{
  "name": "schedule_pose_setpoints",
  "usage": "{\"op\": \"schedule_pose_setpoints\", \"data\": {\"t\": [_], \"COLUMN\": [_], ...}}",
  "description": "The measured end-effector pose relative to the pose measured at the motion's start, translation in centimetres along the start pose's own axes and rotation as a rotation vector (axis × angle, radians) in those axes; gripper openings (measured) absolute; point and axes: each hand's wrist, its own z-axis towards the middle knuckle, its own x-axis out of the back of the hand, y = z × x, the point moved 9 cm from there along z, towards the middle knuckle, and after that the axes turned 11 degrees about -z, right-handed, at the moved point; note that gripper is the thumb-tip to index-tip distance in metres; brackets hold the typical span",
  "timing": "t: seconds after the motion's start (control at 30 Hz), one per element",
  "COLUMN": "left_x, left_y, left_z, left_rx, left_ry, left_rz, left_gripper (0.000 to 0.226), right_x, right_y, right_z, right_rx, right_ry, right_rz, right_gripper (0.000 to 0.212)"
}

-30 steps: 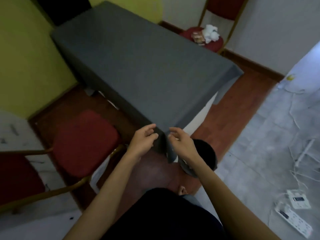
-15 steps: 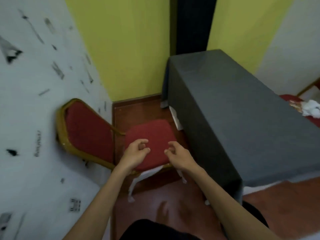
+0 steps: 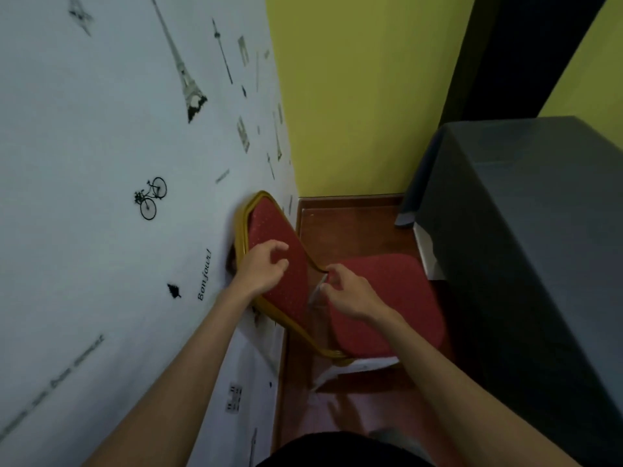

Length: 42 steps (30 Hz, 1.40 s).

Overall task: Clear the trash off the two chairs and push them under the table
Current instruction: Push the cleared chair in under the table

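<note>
A red cushioned chair (image 3: 397,291) with a gold metal frame stands against the left wall, its seat bare and facing the table (image 3: 526,230), which wears a dark grey cloth. My left hand (image 3: 264,266) hovers in front of the red backrest, fingers curled and apart, holding nothing. My right hand (image 3: 349,294) is over the seat's near edge, close to the frame where back and seat meet, fingers loosely bent and empty. The second chair is out of view.
A white wall (image 3: 118,197) with black Paris decals runs along the left, a yellow wall (image 3: 354,96) at the back. A narrow strip of red-brown wooden floor (image 3: 350,224) separates chair and table. A white chair leg (image 3: 357,367) shows below the seat.
My view has swung left from the table corner to the chair by the wall. Both hands left the tablecloth corner and moved up to the chair's backrest and seat.
</note>
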Motion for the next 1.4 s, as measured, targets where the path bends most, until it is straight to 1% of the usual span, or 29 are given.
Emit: {"op": "schedule_pose_setpoints", "data": {"t": [0.1, 0.2, 0.27, 0.33, 0.4, 0.47, 0.57, 0.67, 0.73, 0.8, 0.87, 0.93, 1.03, 1.1, 1.23, 1.4], "left_x": [1.9, 3.6, 4.5, 5.0, 5.3, 5.4, 5.6, 4.8, 4.1, 2.9, 2.1, 1.7, 0.4, -1.1, -4.7, -10.0], "left_y": [-0.5, -1.6, -2.9, -4.7, -6.2, -7.0, -7.8, -9.0, -10.3, -11.6, -12.2, -12.3, -11.4, -10.2, -7.9, -4.1], "left_z": [2.7, 4.8, 6.0, 6.9, 7.4, 7.7, 8.3, 9.9, 10.8, 11.8, 12.5, 13.0, 13.3, 13.7, 14.6, 14.9], "left_rx": [-0.027, 0.003, 0.069, 0.176, 0.259, 0.287, 0.299, 0.32, 0.375, 0.437, 0.5, 0.531, 0.542, 0.527, 0.485, 0.436], "left_ry": [0.096, 0.188, 0.23, 0.241, 0.253, 0.3, 0.368, 0.333, 0.303, 0.239, 0.149, 0.081, 0.007, -0.049, -0.124, -0.167], "left_rz": [0.002, 0.018, 0.021, 0.014, -0.016, -0.095, -0.243, -0.348, -0.433, -0.572, -0.707, -0.776, -0.812, -0.809, -0.797, -0.772], "left_gripper": [0.037, 0.043, 0.053, 0.062, 0.066, 0.058, 0.042, 0.04, 0.04, 0.046, 0.053, 0.059, 0.064, 0.067, 0.061, 0.066], "right_x": [-1.4, -2.8, -3.7, -4.8, -6.2, -7.9, -9.9, -11.1, -11.9, -12.5, -13.4, -14.4, -14.7, -13.6, -10.8, -6.2], "right_y": [-2.2, -4.4, -5.8, -6.8, -7.4, -7.9, -8.2, -8.2, -7.9, -7.9, -8.0, -8.3, -7.7, -6.4, -2.9, 1.7], "right_z": [3.5, 7.0, 8.9, 10.4, 11.4, 12.3, 13.5, 13.7, 13.9, 13.7, 13.8, 13.8, 13.7, 13.5, 12.6, 10.3], "right_rx": [0.043, 0.085, 0.113, 0.121, 0.122, 0.135, 0.105, 0.06, 0.016, -0.014, -0.046, -0.059, -0.123, -0.168, -0.245, -0.324], "right_ry": [-0.078, -0.141, -0.164, -0.201, -0.243, -0.282, -0.315, -0.309, -0.311, -0.302, -0.271, -0.203, -0.078, -0.015, 0.06, 0.207], "right_rz": [-0.036, -0.121, -0.186, -0.218, -0.266, -0.319, -0.343, -0.321, -0.302, -0.298, -0.261, -0.225, -0.153, -0.104, -0.033, 0.02], "right_gripper": [0.055, 0.058, 0.059, 0.058, 0.061, 0.076, 0.097, 0.106, 0.116, 0.127, 0.132, 0.128, 0.117, 0.114, 0.114, 0.1]}}
